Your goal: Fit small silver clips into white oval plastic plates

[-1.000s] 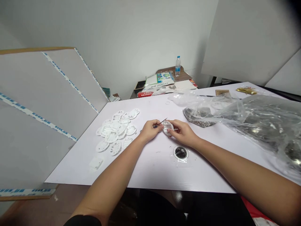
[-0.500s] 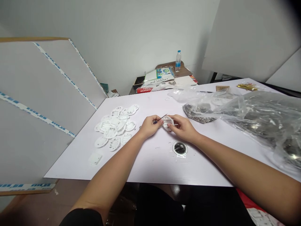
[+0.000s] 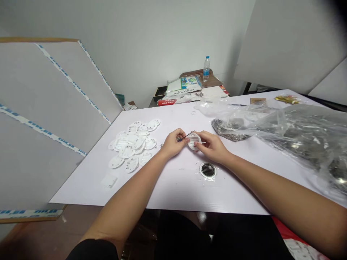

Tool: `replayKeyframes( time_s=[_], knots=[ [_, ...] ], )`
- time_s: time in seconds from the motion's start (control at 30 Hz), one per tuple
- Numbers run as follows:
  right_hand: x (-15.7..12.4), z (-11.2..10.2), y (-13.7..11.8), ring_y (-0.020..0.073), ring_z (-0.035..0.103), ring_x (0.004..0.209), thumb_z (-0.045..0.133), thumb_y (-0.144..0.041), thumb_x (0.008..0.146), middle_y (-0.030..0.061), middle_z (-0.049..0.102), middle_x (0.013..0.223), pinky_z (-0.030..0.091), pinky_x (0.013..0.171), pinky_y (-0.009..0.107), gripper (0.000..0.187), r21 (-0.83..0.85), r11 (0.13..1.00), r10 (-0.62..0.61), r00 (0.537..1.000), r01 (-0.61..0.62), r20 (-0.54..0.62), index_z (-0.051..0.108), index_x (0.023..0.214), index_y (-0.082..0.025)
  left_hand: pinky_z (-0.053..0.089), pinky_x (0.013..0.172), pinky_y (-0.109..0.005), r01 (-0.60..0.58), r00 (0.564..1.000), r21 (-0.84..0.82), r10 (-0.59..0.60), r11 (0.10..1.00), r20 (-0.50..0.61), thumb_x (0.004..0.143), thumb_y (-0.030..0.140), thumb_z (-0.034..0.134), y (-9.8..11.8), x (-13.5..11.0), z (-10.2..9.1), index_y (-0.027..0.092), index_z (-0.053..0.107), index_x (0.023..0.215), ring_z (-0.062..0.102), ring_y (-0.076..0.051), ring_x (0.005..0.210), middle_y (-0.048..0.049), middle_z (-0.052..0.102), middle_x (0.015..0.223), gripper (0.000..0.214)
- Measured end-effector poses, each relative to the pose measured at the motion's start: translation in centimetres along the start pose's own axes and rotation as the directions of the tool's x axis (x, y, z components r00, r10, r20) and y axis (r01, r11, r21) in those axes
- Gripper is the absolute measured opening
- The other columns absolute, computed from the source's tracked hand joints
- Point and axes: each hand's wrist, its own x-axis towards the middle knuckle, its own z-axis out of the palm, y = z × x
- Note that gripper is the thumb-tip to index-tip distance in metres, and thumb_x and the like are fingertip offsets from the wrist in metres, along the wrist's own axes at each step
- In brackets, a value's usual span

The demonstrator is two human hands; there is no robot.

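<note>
My left hand (image 3: pixel 175 142) is closed on a thin, dark, pointed tool (image 3: pixel 189 133), whose tip slants up to the right; its exact kind is too small to make out. My right hand (image 3: pixel 211 145) grips a white round plastic disc (image 3: pixel 193 138) with slots and holes, thumb on its near face. The left fingertips meet the disc's left edge, and the tool's tip lies across its upper part. Left of my hands is a loose pile of similar white discs (image 3: pixel 127 152). Nearer me, a round black piece with a white rim (image 3: pixel 208 169) lies under clear tape.
Clear plastic bags (image 3: pixel 295 126) with many small metal parts cover the table's right side. A small brown box (image 3: pixel 257 101) and a gold packet (image 3: pixel 287 99) lie behind. A white panel (image 3: pixel 54 119) stands left; a water bottle (image 3: pixel 206 68) is at the back.
The dark tool has shifted slightly right and now lies flatter across the disc's top. The disc is tilted a little differently. Both hands keep their holds; the camera view has shifted slightly.
</note>
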Motion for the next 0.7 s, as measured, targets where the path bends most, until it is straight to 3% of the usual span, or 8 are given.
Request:
replayKeyframes(
  time_s=[0.27, 0.43, 0.7],
  knots=[
    [0.01, 0.05, 0.01, 0.0192, 0.061, 0.081, 0.059, -0.03, 0.088, 0.0074, 0.061, 0.096, 0.054, 0.067, 0.033, 0.039, 0.123, 0.992, 0.025, 1.0, -0.024, -0.003, 0.062, 0.125, -0.018, 0.04, 0.077, -0.026, 0.072, 0.996, -0.157, -0.063, 0.985, 0.063, 0.078, 0.041, 0.068, -0.14, -0.09, 0.13, 0.015, 0.059, 0.08, 0.051, -0.011, 0.076, -0.0014, 0.062, 0.081, 0.028],
    [0.23, -0.12, -0.07, 0.0202, 0.062, 0.083, 0.059, -0.032, 0.088, 0.0093, 0.066, 0.101, 0.054, 0.072, 0.036, 0.037, 0.142, 0.988, 0.061, 0.997, -0.054, -0.044, 0.063, 0.122, -0.017, 0.04, 0.083, -0.026, 0.049, 0.994, -0.222, -0.025, 0.974, 0.111, 0.079, 0.043, 0.067, 0.27, -0.19, -0.03, 0.015, 0.058, 0.087, 0.054, -0.011, 0.081, -0.0022, 0.064, 0.087, 0.031],
    [0.06, -0.11, -0.63, 0.0203, 0.06, 0.085, 0.058, -0.032, 0.089, 0.0089, 0.064, 0.099, 0.051, 0.07, 0.034, 0.036, 0.137, 0.99, 0.035, 0.999, -0.03, -0.035, 0.063, 0.122, -0.018, 0.04, 0.077, -0.025, 0.055, 0.993, -0.201, -0.033, 0.978, 0.111, 0.078, 0.04, 0.068, 0.73, -0.24, -0.09, 0.014, 0.057, 0.084, 0.052, -0.01, 0.077, -0.0015, 0.061, 0.083, 0.028]
  ],
)
